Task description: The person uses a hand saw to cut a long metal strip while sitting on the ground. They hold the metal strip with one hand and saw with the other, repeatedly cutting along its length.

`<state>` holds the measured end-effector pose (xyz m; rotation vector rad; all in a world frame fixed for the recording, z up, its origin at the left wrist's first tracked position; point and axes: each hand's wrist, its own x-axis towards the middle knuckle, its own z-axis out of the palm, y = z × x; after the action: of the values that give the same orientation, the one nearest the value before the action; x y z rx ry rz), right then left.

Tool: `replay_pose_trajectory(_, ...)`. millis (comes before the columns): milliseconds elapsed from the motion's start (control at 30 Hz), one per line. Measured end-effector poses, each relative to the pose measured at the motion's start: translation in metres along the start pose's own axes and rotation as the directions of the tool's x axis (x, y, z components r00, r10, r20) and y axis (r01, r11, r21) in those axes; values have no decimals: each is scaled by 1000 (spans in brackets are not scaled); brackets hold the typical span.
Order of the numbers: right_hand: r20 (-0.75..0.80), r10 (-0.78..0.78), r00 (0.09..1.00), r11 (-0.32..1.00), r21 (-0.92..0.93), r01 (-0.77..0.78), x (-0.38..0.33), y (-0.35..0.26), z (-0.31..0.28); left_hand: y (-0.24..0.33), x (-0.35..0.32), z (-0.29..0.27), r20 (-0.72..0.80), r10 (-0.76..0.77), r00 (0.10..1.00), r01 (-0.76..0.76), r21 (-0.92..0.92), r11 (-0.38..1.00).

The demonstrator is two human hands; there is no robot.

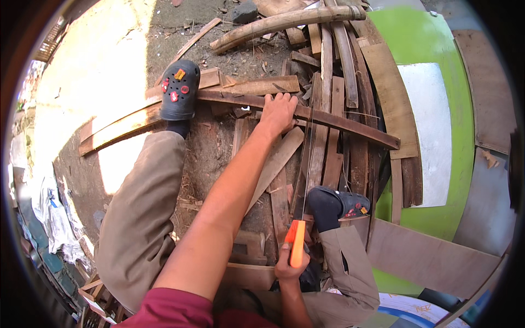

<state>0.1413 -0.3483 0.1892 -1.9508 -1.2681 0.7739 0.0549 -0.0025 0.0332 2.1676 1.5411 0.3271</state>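
a dark wooden strip [342, 124] lies across loose boards [337, 95], left hand [279, 113] curled over its middle, right hand [289, 269] on its near side wrapped around an orange-handled saw [297, 245] that meets it.

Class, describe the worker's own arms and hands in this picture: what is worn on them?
The left hand and right hand are both bare: no gloves, and no watch or bracelet shows. A short maroon cloth sleeve covers the upper left arm, leaving the forearm uncovered. The right arm's sleeve cannot be made out.
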Motion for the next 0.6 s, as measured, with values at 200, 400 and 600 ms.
replay_pose_trajectory(200,-117,165,979,957,260,-130,161,13,56,9,5,-9,101,3,995,-11,73,997)
replay_pose_trajectory(400,-111,-43,993,996,71,51,235,-8,73,0,12,-13,135,-8,991,3,36,999)
replay_pose_trajectory(600,-102,37,994,983,185,-18,123,28,62,-1,9,-2,215,-15,977,11,19,1000)
